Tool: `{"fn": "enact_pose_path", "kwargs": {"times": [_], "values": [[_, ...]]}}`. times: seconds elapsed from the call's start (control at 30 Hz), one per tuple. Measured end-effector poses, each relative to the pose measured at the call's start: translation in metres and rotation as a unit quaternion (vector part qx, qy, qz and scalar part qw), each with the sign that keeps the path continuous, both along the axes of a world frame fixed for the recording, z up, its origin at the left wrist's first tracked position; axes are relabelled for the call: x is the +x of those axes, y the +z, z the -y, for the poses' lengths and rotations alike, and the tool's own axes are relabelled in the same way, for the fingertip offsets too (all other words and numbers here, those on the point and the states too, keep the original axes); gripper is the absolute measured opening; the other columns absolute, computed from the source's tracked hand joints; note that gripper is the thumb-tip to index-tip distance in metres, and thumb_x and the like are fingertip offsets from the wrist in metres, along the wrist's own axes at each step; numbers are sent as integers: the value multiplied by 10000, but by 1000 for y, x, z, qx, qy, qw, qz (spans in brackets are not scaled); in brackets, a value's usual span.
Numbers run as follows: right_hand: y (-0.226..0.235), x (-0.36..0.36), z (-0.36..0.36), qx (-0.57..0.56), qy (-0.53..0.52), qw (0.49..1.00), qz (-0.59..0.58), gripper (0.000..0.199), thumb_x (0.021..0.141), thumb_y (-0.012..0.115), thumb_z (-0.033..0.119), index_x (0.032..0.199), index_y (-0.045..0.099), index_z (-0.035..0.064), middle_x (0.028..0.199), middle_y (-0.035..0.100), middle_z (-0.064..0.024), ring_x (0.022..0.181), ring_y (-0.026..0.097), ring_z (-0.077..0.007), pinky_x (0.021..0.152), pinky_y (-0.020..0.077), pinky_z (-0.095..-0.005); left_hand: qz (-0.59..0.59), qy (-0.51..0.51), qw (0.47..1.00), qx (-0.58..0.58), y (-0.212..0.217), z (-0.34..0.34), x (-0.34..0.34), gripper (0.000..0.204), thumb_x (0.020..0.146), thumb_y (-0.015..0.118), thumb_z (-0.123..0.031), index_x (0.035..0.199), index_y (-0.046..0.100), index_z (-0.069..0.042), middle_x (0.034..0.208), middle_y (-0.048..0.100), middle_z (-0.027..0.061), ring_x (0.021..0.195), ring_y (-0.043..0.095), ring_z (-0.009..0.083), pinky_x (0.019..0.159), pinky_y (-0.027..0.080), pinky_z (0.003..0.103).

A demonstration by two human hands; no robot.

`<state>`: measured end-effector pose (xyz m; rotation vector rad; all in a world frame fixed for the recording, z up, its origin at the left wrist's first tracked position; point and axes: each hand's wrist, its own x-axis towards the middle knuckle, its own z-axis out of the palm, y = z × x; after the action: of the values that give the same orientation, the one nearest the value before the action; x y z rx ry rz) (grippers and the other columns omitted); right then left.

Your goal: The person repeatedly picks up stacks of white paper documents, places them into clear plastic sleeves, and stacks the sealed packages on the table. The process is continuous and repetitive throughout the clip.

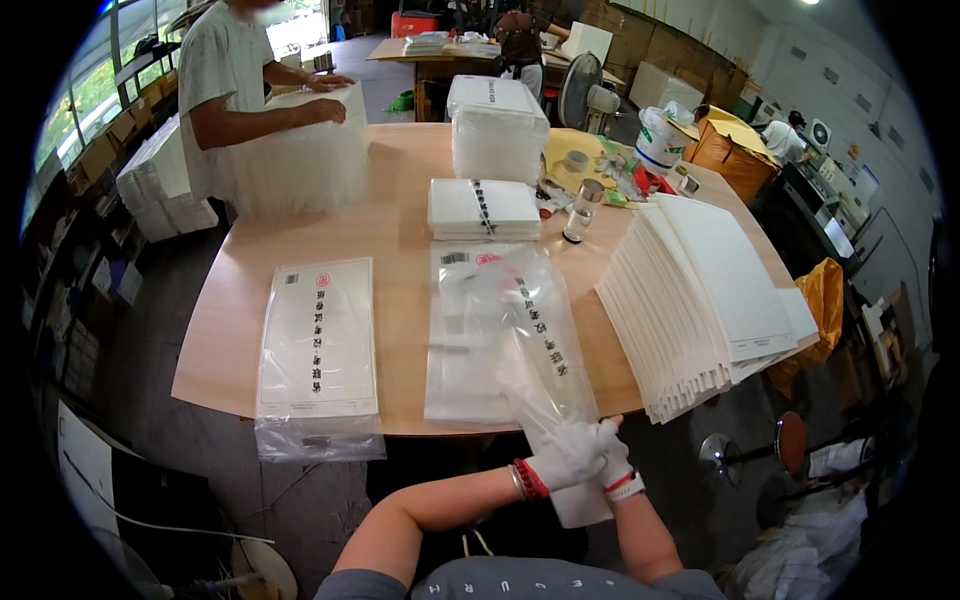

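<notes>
"What are the two hands on?"

"The left hand [560,458] and right hand [613,458], both in white gloves, are closed together on the lower end of a clear plastic bag [545,345], at the near edge of the table [215,345]. White paper [583,508] sticks out below them."

"And right around them?"

"The bag slants across some flat clear bags [462,370]. Off to the left lies a filled bag [300,345], its loose end hanging past the edge. On the right, a fanned stack of white sheets [670,310] crowds that side."

"Farther out?"

"A banded bundle [460,212] sits just beyond the flat bags, with a taller stack [500,140] behind it, so straight ahead is blocked. A glass bottle [583,212] stands beside the bundle, then come a tape roll [577,158] and a white bucket [660,140]. At the far left a co-worker [220,80] has both hands on large pale sheets [300,150]."

"Anything hard to make out?"

"The gloves overlap, so I can't separate every finger. I can't tell whether the paper is inside the bag, either. The co-worker's head is cut off by the upper edge."
</notes>
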<state>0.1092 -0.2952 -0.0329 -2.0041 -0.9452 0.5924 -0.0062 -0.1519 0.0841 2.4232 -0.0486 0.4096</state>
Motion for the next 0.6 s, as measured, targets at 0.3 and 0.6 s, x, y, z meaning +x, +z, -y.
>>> {"fn": "enact_pose_path", "kwargs": {"times": [0.3, 0.6], "values": [[5, 16, -112, -200, -118, 933, 273, 500, 882, 457, 308, 1314, 326, 92, 974, 602, -209, 826, 612, -365, 629, 471, -464, 131, 177, 929, 299, -113, -108, -55, 433, 784, 578, -143, 1194, 475, -52, 933, 571, 130, 801, 566, 293, 743, 462, 424], [65, -35, -70, -376, 51, 908, 177, 740, 843, 458, 204, 1434, 30, 79, 961, 592, -226, 795, 610, -374, 625, 474, -533, -35, 453, 852, -260, -138, -88, -136, 101, 825, 508, -27, 899, 442, -6, 765, 526, 145, 708, 548, 274, 635, 441, 356]]}}
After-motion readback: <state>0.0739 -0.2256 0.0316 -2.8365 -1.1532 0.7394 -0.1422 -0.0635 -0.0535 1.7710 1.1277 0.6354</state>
